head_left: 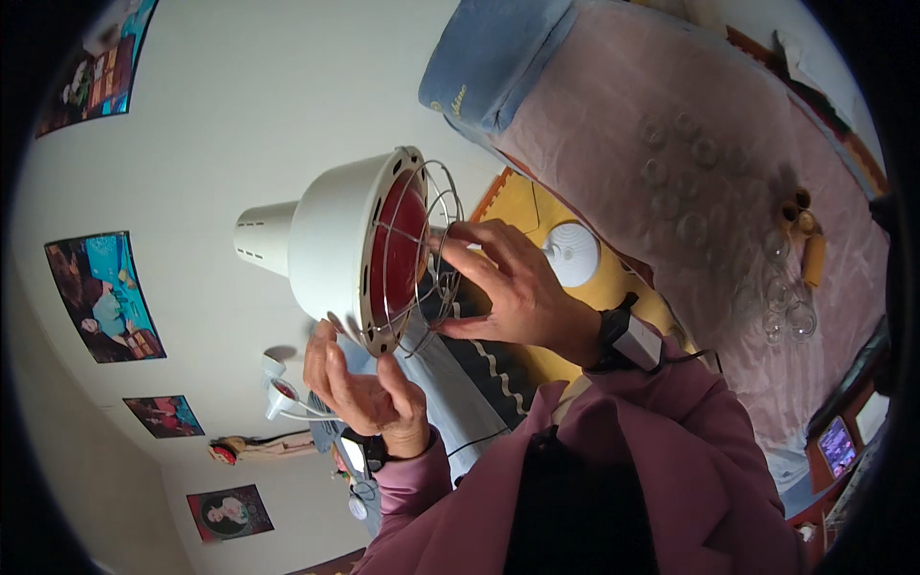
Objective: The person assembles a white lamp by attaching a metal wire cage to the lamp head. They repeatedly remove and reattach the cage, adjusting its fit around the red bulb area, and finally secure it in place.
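A white heat lamp (331, 251) with a tapered neck is in front of me at the middle left, its wide mouth turned to the right. Inside that mouth shows a red bulb (395, 251), and a metal wire guard (458, 203) stands across it. My right hand (522, 292) has its fingers and thumb on the guard's wires. At the lower edge of the lamp's rim, my left hand (374, 393) pinches between thumb and fingers, right where the guard meets the shade. Small details between those fingertips are hidden.
A bed (604, 105) under a thin sheet carries several glass cups (692, 230) and brown cylinders (813, 261). Beyond my right hand stands a round white base (573, 255). Another lamp (283, 395) is farther off at lower left. Posters (105, 297) hang on the wall.
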Demonstrator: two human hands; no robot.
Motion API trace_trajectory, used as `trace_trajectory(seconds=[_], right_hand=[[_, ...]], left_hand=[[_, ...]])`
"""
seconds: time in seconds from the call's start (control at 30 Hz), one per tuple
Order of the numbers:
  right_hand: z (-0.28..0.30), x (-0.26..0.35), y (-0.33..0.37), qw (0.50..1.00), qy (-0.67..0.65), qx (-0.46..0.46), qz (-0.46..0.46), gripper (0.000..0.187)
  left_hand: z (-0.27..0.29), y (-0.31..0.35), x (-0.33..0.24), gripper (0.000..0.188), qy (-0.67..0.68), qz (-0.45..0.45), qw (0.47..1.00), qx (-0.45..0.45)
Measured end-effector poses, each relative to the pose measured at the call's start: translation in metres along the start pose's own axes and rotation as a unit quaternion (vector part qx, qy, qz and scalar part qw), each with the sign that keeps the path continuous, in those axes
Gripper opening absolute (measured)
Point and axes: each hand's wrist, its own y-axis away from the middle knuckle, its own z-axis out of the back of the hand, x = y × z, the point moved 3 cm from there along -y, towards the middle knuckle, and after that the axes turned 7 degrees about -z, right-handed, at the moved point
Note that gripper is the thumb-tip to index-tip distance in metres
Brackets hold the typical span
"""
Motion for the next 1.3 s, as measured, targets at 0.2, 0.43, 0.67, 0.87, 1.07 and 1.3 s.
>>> trace_trajectory(seconds=[0.2, 0.43, 0.67, 0.87, 1.07, 1.3], right_hand=[[-0.003, 0.006, 0.0, 1.0, 0.022, -0.011, 0.016, 0.085], [-0.011, 0.003, 0.008, 0.997, 0.054, -0.031, 0.04, 0.085], [-0.026, 0.0, 0.011, 0.993, 0.074, -0.041, 0.086, 0.088], [-0.04, 0.009, 0.013, 0.991, 0.092, -0.049, 0.084, 0.087], [-0.049, 0.012, 0.015, 0.988, 0.109, -0.059, 0.09, 0.086], [-0.048, 0.013, 0.013, 0.978, 0.164, -0.069, 0.112, 0.084]], left_hand=[[-0.014, 0.08, 0.005, 0.034, 0.213, 0.305, 0.928, -0.027], [-0.045, 0.117, 0.012, 0.055, 0.223, 0.352, 0.908, -0.039], [-0.067, 0.117, 0.028, 0.023, 0.279, 0.354, 0.885, -0.117], [-0.061, 0.114, 0.04, 0.01, 0.23, 0.322, 0.907, -0.144], [-0.063, 0.111, 0.05, 0.011, 0.234, 0.33, 0.896, -0.186], [-0.052, 0.109, 0.043, 0.021, 0.408, 0.35, 0.831, -0.146]])
